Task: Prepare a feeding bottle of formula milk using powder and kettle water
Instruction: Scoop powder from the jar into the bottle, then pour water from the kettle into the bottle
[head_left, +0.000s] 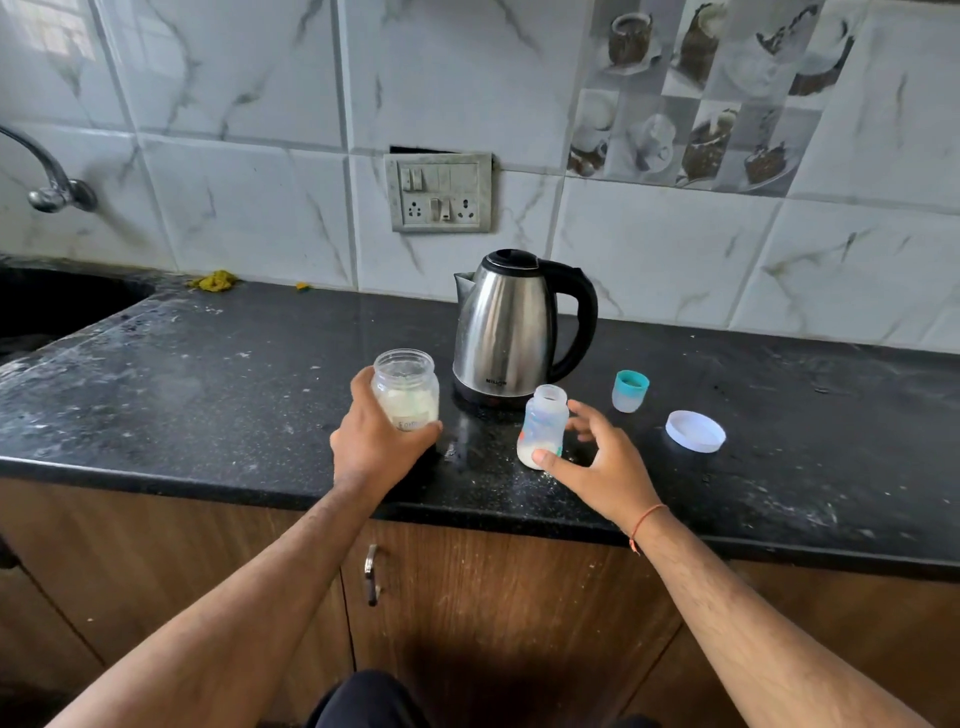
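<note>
White powder's already in the feeding bottle (543, 426), touched low by the loosely spread right hand (597, 460). Left hand (374, 434) grips the powder jar (406, 387). I'd steady the bottle firmly before pouring from the kettle (511, 325) just behind.

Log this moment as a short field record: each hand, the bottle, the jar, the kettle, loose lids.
left hand: grips the clear plastic powder jar, lid off, standing on the black stone counter
right hand: fingers spread, thumb touching the small clear feeding bottle
feeding bottle: upright, uncapped, white powder at the bottom
steel electric kettle: behind both, lid shut
teal-topped bottle cap: right of the kettle
white round jar lid: farther right, lying on the counter
</note>
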